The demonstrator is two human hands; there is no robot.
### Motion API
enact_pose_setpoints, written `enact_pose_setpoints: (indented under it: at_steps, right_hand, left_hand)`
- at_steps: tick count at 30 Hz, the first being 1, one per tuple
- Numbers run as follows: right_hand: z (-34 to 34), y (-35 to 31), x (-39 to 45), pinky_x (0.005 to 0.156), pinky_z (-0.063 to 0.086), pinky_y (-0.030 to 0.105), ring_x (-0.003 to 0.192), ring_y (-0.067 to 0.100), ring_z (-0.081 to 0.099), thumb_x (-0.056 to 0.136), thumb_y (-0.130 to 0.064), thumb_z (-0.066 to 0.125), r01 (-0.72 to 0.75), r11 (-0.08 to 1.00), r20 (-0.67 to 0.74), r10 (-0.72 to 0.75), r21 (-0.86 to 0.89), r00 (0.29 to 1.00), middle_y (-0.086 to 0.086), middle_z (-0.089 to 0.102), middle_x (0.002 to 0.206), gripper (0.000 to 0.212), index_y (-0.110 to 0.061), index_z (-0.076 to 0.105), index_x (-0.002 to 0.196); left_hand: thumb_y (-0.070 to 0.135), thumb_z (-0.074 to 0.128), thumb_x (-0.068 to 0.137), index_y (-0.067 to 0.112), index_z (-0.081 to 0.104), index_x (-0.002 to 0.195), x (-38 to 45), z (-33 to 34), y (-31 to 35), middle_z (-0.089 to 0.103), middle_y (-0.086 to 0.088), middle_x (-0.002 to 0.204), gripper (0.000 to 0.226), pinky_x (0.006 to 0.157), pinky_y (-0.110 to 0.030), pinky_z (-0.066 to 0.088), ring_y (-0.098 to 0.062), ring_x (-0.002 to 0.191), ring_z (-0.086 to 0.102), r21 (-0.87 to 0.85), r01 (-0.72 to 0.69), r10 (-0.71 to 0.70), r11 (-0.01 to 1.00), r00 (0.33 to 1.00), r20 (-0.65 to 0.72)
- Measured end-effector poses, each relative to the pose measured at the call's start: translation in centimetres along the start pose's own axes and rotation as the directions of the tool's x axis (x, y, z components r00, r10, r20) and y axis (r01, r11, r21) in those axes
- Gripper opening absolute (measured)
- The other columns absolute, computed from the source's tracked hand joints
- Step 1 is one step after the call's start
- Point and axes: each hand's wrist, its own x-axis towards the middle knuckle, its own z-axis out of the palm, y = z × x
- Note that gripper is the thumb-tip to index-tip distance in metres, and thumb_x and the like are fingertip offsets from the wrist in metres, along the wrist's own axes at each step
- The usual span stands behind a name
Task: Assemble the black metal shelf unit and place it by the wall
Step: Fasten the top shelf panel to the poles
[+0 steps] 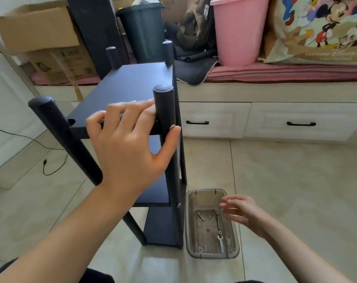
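While the right hand is hovering with loose, empty fingers over a clear plastic tray holding a small wrench, the left hand is gripping the near right post of the black shelf unit, which is standing on the tiled floor before white drawers.

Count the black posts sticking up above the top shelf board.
4: near left post, leaning outward; near right post, gripped by the left hand; far left post; far right post. None appear hidden.
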Motion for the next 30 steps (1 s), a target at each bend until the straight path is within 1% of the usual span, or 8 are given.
enact_pose_setpoints:
  at_steps: [5,8,11,14,16,18,22,30]
  right_hand:
    - [1.6,3.7,4.7,0.077,0.057,0.031,0.091,0.024,0.07,0.097,-0.001,0.054,-0.043,0.988,-0.033,0.038,-0.146,0.999,0.015,0.073,0.096,0.014,-0.001,0.064,0.107]
    - [3.4,5.3,7.2,0.072,0.055,0.031,0.079,0.021,0.066,0.097,0.001,0.051,-0.032,0.932,-0.011,0.03,-0.361,0.999,0.015,0.07,0.09,0.016,0.001,0.063,0.107]
    - [5.3,7.2,8.9,0.076,0.052,0.024,0.09,0.018,0.066,0.094,-0.009,0.058,0.023,0.721,0.102,0.067,-0.692,0.992,0.007,0.069,0.098,0.015,-0.008,0.066,0.107]
    - [6.5,9.4,10.0,0.089,0.049,0.026,0.116,0.025,0.06,0.097,-0.01,0.052,0.058,0.558,0.094,0.036,-0.828,0.995,0.007,0.062,0.11,0.014,-0.012,0.063,0.106]
    - [6.9,10.3,10.5,0.103,0.045,0.035,0.13,0.031,0.049,0.1,-0.002,0.041,0.061,0.437,0.04,-0.058,-0.897,0.998,0.017,0.048,0.138,0.032,-0.005,0.055,0.129]
    - [7.1,11.0,11.0,0.104,0.047,0.037,0.133,0.033,0.044,0.102,0.001,0.035,0.057,0.245,0.026,-0.13,-0.968,0.991,0.021,0.041,0.146,0.038,-0.001,0.047,0.138]
    - [7.0,12.3,12.3,0.105,0.045,0.038,0.136,0.035,0.04,0.102,0.0,0.038,0.064,0.046,0.057,-0.149,-0.997,0.987,0.025,0.042,0.146,0.039,0.002,0.044,0.141]
    - [5.9,11.7,14.2,0.102,0.045,0.036,0.136,0.031,0.042,0.104,-0.002,0.028,0.082,-0.059,0.093,-0.213,-0.995,0.973,0.019,0.041,0.148,0.044,-0.007,0.045,0.144]
  left_hand:
    - [0.047,0.053,0.1,0.012,0.071,0.096,-0.1,0.4,-0.1,0.072,0.001,0.104,0.039,0.085,-0.043,0.033,-0.029,0.098,0.064,0.019,-0.019,0.019,1.0,1.0,-0.017]
    - [0.047,0.051,0.1,0.011,0.07,0.092,0.0,0.7,-0.1,0.072,0.001,0.102,0.042,0.085,-0.043,0.033,-0.029,0.097,0.064,0.016,-0.028,0.028,0.999,0.999,-0.019]
    - [0.048,0.048,0.101,0.011,0.071,0.09,0.0,0.8,-0.1,0.071,0.001,0.1,0.044,0.085,-0.046,0.034,-0.028,0.096,0.063,0.025,-0.024,0.024,0.999,1.0,-0.008]
    - [0.048,0.047,0.102,0.012,0.073,0.093,-0.2,0.8,-0.1,0.07,0.002,0.1,0.046,0.085,-0.047,0.035,-0.027,0.096,0.061,0.033,-0.016,0.016,0.999,1.0,0.003]
    - [0.047,0.047,0.102,0.011,0.073,0.095,-0.3,0.6,-0.1,0.07,0.002,0.1,0.045,0.085,-0.048,0.035,-0.026,0.097,0.058,0.039,-0.017,0.017,0.999,1.0,0.009]
    - [0.045,0.047,0.102,0.01,0.073,0.097,-0.3,0.6,-0.1,0.07,0.0,0.101,0.044,0.086,-0.049,0.035,-0.026,0.099,0.057,0.042,-0.017,0.017,0.999,1.0,0.021]
    - [0.044,0.046,0.103,0.007,0.073,0.099,-0.4,0.6,-0.1,0.067,-0.002,0.098,0.046,0.086,-0.055,0.038,-0.027,0.099,0.054,0.005,-0.011,0.01,1.0,0.999,0.042]
    - [0.045,0.045,0.103,0.01,0.073,0.097,-0.1,0.6,0.2,0.066,0.004,0.1,0.046,0.088,-0.05,0.035,-0.028,0.097,0.057,0.003,-0.014,0.014,1.0,0.999,0.047]
